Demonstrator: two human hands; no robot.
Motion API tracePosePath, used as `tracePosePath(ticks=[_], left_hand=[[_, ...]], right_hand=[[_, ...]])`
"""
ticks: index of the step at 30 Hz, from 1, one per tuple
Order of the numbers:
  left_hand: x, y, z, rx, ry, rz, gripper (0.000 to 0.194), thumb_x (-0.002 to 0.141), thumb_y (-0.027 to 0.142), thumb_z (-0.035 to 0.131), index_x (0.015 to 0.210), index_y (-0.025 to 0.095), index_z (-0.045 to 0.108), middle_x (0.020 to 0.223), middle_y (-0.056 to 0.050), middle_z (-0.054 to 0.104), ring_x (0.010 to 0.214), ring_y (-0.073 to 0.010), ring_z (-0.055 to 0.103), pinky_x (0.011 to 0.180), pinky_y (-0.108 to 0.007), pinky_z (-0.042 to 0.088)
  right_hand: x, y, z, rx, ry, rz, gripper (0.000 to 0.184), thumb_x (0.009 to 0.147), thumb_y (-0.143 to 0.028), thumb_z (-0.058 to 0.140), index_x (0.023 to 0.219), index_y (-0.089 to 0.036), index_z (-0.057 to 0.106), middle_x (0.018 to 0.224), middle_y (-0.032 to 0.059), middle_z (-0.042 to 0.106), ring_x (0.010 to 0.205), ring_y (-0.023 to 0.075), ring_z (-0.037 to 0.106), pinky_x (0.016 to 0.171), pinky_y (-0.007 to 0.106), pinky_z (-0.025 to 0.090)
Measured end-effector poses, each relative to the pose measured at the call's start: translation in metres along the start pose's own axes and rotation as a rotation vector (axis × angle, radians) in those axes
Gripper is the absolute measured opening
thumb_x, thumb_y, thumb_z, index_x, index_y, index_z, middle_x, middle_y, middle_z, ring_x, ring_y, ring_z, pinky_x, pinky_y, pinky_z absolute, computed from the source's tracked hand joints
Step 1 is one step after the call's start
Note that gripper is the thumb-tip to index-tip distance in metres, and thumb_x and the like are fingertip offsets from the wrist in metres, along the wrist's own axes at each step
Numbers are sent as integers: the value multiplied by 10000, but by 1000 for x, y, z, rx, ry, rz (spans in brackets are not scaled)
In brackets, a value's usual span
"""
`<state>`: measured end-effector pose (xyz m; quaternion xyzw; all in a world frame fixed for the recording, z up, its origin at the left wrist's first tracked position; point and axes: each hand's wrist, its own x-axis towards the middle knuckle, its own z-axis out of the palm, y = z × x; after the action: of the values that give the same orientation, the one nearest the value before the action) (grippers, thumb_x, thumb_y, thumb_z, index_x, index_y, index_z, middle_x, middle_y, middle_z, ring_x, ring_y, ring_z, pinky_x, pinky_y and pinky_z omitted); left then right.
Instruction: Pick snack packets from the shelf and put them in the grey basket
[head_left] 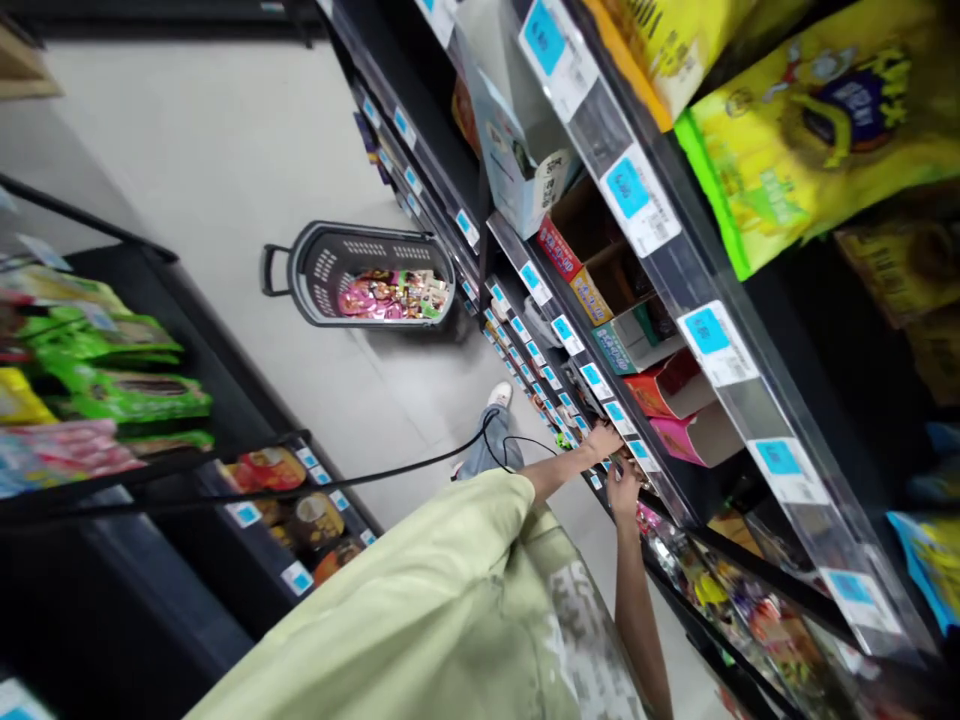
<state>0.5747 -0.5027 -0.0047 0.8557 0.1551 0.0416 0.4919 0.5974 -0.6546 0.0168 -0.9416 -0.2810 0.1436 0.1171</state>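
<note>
My left hand (602,440) reaches to a low shelf edge with price tags, its fingers curled at the edge. Close beside it, my right hand (623,492) is closed, with a small dark item (618,466) at its fingertips. What either hand holds is too small and partly hidden to name. Small goods in the lower shelf rows (577,385) lie around both hands. A grey shopping basket (300,262) stands on the floor to the left, with several colourful snack packets (394,295) in it.
Shelves with blue-and-white price tags (712,340) rise on the right, holding yellow snack bags (840,130) and open cardboard boxes (682,435). A black cable (420,475) crosses in front of me. Another rack (172,545) with green packets (142,395) stands at left.
</note>
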Motion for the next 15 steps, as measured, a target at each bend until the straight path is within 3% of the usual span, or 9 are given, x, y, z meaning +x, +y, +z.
tracePosePath(ticks=[3,7,11,15], left_hand=[[-19,-4,3,88,-65,82,420,945,35,513,1340,130,620,1493,-174,554,1468,-312,406,1213,-524,312],[-38,-7,8,161,-104,97,687,828,-7,589,1497,91,467,1618,-210,401,1555,-358,240,1258,-572,158],[-30,4,9,193,-108,79,635,829,8,589,1457,77,521,1576,-240,447,1519,-369,291,1243,-594,150],[-9,16,-5,172,-115,103,529,856,-12,519,1357,121,626,1403,-220,621,1434,-350,412,1229,-590,179]], right_hand=[[-40,10,3,153,74,-2,412,926,-329,489,1215,-125,702,1264,190,720,1201,295,661,1100,454,478],[-91,19,20,296,49,133,447,887,-370,511,1221,-139,698,1268,175,723,1196,292,675,1080,460,510],[-131,21,36,412,-60,260,426,845,-373,557,1182,-160,708,1270,172,724,1163,301,704,995,453,574],[-150,19,31,447,-80,302,404,827,-377,586,1151,-179,722,1246,155,739,1161,307,706,984,463,583]])
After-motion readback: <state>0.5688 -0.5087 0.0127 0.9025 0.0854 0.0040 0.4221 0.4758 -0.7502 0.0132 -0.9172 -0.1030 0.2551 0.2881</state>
